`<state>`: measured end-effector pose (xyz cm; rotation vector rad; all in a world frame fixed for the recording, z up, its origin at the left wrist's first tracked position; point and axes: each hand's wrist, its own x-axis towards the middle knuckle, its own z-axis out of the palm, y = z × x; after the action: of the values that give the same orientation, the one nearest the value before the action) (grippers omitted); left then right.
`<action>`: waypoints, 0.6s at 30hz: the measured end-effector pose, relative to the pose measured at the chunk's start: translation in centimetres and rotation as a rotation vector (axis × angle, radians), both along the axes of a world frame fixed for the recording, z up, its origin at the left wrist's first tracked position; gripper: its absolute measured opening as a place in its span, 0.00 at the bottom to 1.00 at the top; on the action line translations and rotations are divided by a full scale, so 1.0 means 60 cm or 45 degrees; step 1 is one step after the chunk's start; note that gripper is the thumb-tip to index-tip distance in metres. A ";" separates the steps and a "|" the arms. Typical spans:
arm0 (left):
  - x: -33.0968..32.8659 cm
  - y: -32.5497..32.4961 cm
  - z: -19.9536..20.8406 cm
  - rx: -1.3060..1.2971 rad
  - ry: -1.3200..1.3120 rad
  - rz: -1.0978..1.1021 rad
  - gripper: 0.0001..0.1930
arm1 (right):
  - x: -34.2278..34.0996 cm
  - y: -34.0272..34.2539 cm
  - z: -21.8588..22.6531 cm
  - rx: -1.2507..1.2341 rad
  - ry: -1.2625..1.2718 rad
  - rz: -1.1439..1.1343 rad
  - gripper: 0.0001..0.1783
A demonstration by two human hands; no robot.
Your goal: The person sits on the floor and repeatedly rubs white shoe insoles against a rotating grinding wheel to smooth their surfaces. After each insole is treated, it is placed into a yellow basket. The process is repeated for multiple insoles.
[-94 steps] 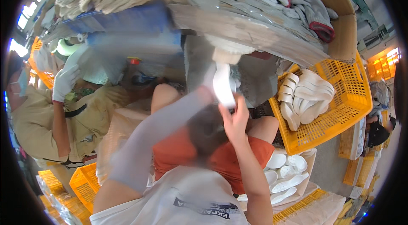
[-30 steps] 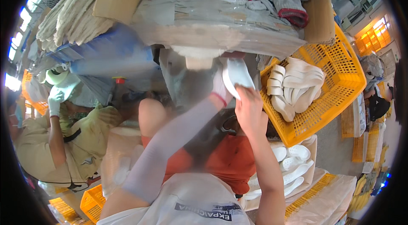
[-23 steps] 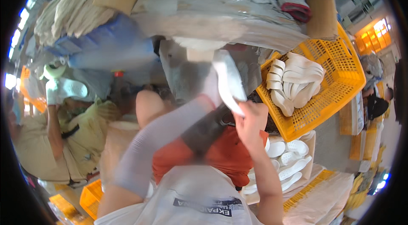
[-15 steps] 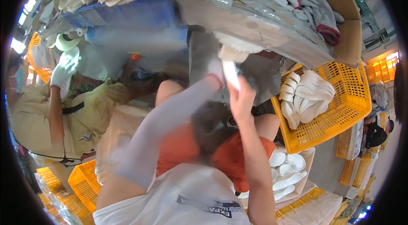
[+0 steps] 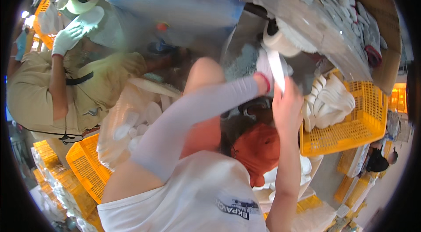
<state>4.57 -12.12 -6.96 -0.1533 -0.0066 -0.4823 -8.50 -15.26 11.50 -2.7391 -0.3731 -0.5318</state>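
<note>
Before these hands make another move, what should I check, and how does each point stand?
1. Right hand gripping the white sole: ok, at its lower end.
2. Left hand gloved: ok.
3. Right hand gloved: not ok, it is bare.
4. Sole touching the cream wheel: cannot tell.
5. Pale pieces inside the yellow crate: ok.
6. Co-worker's gloved hand apart from these hands: ok, far left.

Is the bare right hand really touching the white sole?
Touching. The head view shows it: the right hand pinches the near end of the white sole, with no gap between them.
</note>
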 end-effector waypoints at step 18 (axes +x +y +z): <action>0.059 0.091 -0.007 1.233 -0.100 0.029 0.23 | 0.103 0.031 -0.096 0.622 0.255 -0.087 0.25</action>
<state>8.09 -6.69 -7.39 0.8143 0.1472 -0.4243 -2.33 -13.42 5.72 -2.3069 -0.0830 -0.3089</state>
